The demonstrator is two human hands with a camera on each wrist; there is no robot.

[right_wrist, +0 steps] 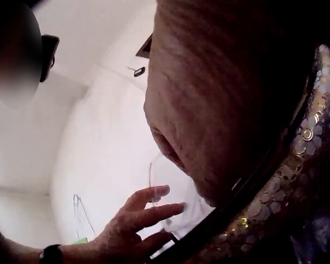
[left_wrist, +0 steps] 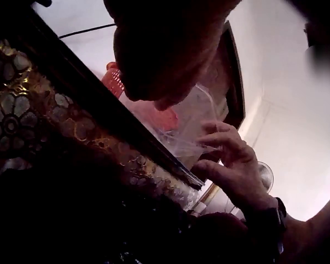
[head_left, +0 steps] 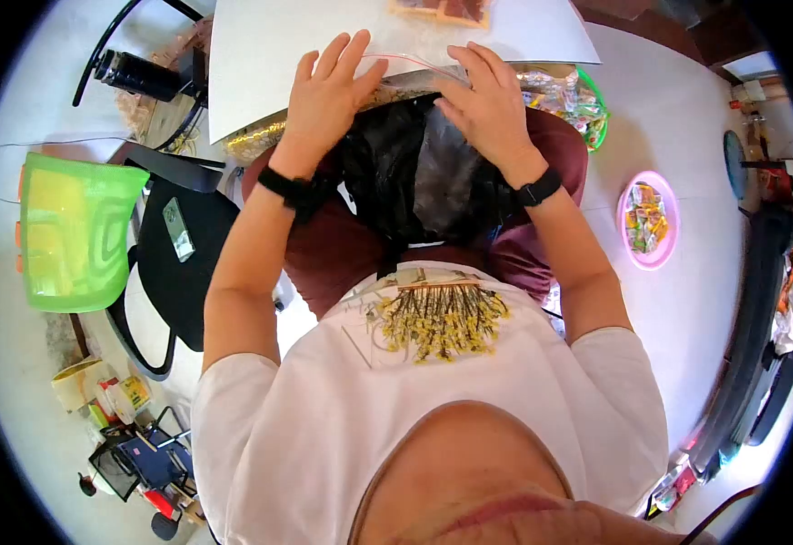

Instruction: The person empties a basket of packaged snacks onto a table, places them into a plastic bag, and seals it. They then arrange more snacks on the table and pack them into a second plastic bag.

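Observation:
A clear plastic bag (head_left: 407,71) with a red line along its mouth spans the space between both hands at the white table's near edge. My left hand (head_left: 328,95) has its fingers spread, the thumb beside the bag's left end; in the right wrist view the same left hand (right_wrist: 133,223) touches the film with thumb and fingers apart. At the other end is my right hand (head_left: 492,113). From the left wrist view, this right hand (left_wrist: 236,168) holds the bag's edge between bent fingers and thumb. The tips are partly hidden by film.
The white table (head_left: 255,59) bears an orange-rimmed tray (head_left: 451,11) at its far side. A black bag (head_left: 387,168) lies over the lap. At right are a green basket (head_left: 603,109) and a pink basin (head_left: 648,221) with small packets. A phone (head_left: 178,230) rests on a black chair (head_left: 201,291) at left.

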